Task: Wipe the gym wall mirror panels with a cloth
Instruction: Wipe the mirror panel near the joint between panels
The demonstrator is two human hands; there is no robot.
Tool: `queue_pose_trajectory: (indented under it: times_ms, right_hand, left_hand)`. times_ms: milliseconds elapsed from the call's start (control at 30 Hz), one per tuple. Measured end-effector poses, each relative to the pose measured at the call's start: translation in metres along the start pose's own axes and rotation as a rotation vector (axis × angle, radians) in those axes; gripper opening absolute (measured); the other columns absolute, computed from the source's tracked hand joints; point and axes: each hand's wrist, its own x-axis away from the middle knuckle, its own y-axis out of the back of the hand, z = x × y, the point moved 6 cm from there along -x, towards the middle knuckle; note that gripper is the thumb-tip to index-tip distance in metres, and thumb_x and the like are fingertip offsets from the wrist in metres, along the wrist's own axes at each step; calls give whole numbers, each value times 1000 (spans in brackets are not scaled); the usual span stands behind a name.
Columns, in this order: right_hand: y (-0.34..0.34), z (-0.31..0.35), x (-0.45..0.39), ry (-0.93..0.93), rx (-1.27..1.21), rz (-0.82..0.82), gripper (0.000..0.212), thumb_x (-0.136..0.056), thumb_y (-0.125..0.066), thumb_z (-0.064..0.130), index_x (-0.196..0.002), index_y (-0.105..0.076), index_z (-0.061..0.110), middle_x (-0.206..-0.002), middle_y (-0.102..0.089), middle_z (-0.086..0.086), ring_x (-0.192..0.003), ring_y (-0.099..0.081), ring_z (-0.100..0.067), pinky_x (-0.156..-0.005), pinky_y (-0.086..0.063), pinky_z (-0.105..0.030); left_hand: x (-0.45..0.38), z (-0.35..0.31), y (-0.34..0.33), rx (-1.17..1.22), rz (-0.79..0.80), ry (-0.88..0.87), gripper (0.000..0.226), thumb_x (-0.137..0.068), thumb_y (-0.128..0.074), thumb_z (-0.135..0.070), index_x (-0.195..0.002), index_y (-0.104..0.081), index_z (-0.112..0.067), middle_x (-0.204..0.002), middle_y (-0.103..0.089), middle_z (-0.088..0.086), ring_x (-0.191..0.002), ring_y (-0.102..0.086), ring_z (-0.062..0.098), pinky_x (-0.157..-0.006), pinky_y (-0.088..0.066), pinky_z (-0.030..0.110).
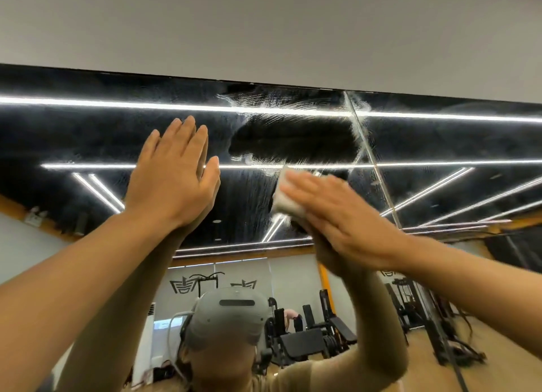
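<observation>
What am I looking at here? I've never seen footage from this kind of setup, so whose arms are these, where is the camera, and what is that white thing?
There is no robot. A person wears one wide-angle camera on the head, so the arms reaching up are their own. They face a wall mirror, which reflects the gym, its ceiling lights and the person's headset. The left hand lies flat against the glass with straight fingers. The right hand presses a white cloth onto the mirror with flat fingers; it looks blurred. Above the cloth, a dark patch ringed by streaks shows. A seam separates two panels.
</observation>
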Motion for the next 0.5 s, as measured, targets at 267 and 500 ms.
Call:
queue_pose_trajectory:
  times_ms: [267,500]
  right_hand:
    - [27,-58,-26,-418,6,-374,29,-98,-41,14,-125,-50,7,-119,-54,-14,-106,-52,-27,-100,-41,-52]
    - [-26,49,42,47,-7,97,51,-104,-25,32,-156,-21,32,-164,-13,12,-152,-4,-9,-122,3,-29]
  left_hand:
    - [2,-2,2,-11,17,-6,73,-93,-13,-51,-158,-18,-17,-166,-11,3,-153,-3,17,-122,4,35]
    - [2,-2,2,-13,19,0,73,-94,-13,-51,-158,-18,-17,-166,-12,3,-153,-4,18,-123,3,36]
